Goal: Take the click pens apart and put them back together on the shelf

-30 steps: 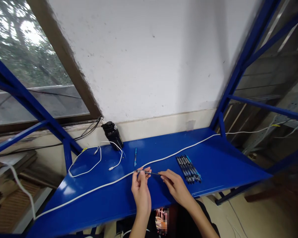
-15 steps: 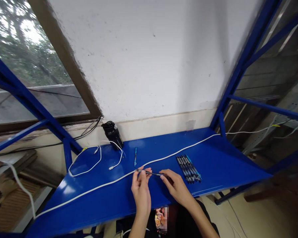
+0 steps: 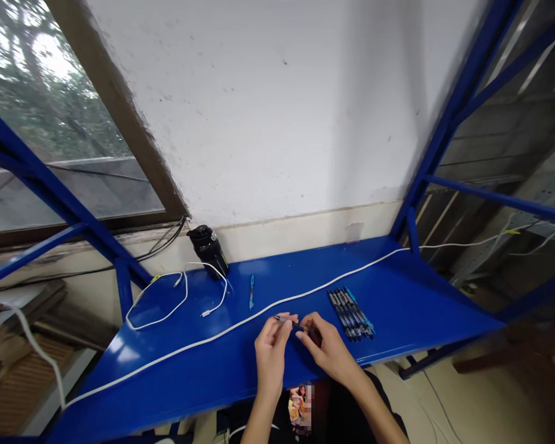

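Dark slender pen point(image 3: 287, 320) with a silvery tip

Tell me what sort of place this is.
Probably a makeshift workroom or storeroom: a blue steel shelving rack, a bare plastered wall, and a white cable lying along the shelf beside a row of pens.

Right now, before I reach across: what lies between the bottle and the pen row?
In the head view, a blue pen and a white cable lie between the black bottle and the pen row.
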### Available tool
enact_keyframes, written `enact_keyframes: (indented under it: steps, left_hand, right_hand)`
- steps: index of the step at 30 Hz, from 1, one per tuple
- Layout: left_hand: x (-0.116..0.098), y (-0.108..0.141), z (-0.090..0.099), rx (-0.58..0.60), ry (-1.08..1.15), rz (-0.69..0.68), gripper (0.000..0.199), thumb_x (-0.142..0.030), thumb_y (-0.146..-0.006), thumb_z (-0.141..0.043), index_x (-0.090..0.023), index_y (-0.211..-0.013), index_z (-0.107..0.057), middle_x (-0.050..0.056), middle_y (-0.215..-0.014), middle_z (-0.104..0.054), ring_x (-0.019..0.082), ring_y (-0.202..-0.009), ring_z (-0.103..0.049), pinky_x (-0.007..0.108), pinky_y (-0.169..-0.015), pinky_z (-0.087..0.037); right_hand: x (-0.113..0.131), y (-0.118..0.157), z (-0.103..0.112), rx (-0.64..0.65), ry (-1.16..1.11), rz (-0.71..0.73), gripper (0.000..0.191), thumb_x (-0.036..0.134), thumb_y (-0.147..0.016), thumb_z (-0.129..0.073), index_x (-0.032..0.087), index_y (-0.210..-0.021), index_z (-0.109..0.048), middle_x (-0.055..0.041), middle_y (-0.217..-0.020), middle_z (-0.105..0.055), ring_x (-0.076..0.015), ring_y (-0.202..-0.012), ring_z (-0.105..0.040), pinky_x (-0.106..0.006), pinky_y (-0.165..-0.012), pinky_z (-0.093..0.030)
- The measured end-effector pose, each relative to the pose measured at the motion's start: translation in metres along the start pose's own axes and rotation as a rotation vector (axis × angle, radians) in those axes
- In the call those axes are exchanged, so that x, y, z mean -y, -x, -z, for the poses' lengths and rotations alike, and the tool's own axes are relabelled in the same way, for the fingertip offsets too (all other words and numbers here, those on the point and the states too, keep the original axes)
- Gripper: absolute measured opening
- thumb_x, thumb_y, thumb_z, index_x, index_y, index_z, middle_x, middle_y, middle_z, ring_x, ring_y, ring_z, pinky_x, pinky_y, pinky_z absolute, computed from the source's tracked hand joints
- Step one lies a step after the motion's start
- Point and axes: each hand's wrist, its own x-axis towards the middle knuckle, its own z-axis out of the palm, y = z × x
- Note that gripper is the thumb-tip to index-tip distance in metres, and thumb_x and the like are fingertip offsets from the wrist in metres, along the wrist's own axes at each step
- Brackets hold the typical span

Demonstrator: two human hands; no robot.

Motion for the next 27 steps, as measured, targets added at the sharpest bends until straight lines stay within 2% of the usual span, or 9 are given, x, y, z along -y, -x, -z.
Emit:
enact_keyframes:
  steps: [4, 10, 16, 22, 27]
  left_hand:
    - [-0.0044, 0.0007, -0.0026, 0.041, -0.041, 0.024, 0.039, -0.048, -0.090, -0.088, -0.016, -0.110, -0.080, 0.017, -0.117, -0.084, 0.033, -0.115, -0.079, 0.040, -0.104, -0.060]
    - [-0.0088, 0.0011, -0.0064, 0.047, -0.037, 0.040, 0.039, -0.044, -0.083, -0.094, -0.016, -0.106, -0.080, 0.015, -0.109, -0.085, 0.030, -0.107, -0.080, 0.038, -0.100, -0.061]
    - [-0.0107, 0.0011, -0.0074, 0.037, -0.028, 0.038, 0.039, -0.045, -0.081, -0.094, -0.016, -0.104, -0.080, 0.014, -0.107, -0.085, 0.031, -0.105, -0.080, 0.039, -0.099, -0.061]
    - [-0.0089, 0.0004, -0.0063, 0.035, -0.067, 0.018, 0.037, -0.047, -0.085, -0.091, -0.016, -0.105, -0.083, 0.014, -0.107, -0.084, 0.031, -0.106, -0.079, 0.039, -0.098, -0.061]
    - [-0.0060, -0.0003, -0.0045, 0.024, -0.096, 0.003, 0.038, -0.050, -0.086, -0.090, -0.016, -0.102, -0.085, 0.013, -0.102, -0.084, 0.030, -0.101, -0.079, 0.037, -0.094, -0.061]
  right_hand:
    - [-0.0040, 0.0016, -0.0006, -0.019, -0.010, -0.009, 0.022, 0.044, -0.112, -0.057, 0.024, -0.101, -0.056, 0.0015, -0.084, -0.062, -0.0175, -0.073, -0.059, -0.028, -0.069, -0.046]
    - [0.0009, 0.0007, 0.0017, -0.009, -0.026, 0.020, 0.027, 0.045, -0.114, -0.055, 0.024, -0.098, -0.059, 0.0003, -0.085, -0.061, -0.0178, -0.075, -0.057, -0.029, -0.070, -0.045]
    - [0.0040, -0.0009, 0.0035, 0.024, -0.037, 0.084, 0.031, 0.045, -0.117, -0.047, 0.024, -0.108, -0.068, -0.0049, -0.098, -0.069, -0.0213, -0.088, -0.065, -0.033, -0.082, -0.050]
    - [0.0019, -0.0001, 0.0031, 0.016, -0.022, 0.030, 0.024, 0.044, -0.114, -0.055, 0.023, -0.104, -0.062, -0.0010, -0.089, -0.064, -0.0185, -0.077, -0.059, -0.030, -0.073, -0.047]
    - [0.0050, -0.0008, 0.0055, 0.052, -0.010, 0.078, 0.032, 0.042, -0.118, -0.044, 0.023, -0.108, -0.069, -0.0050, -0.097, -0.071, -0.0211, -0.088, -0.065, -0.033, -0.083, -0.051]
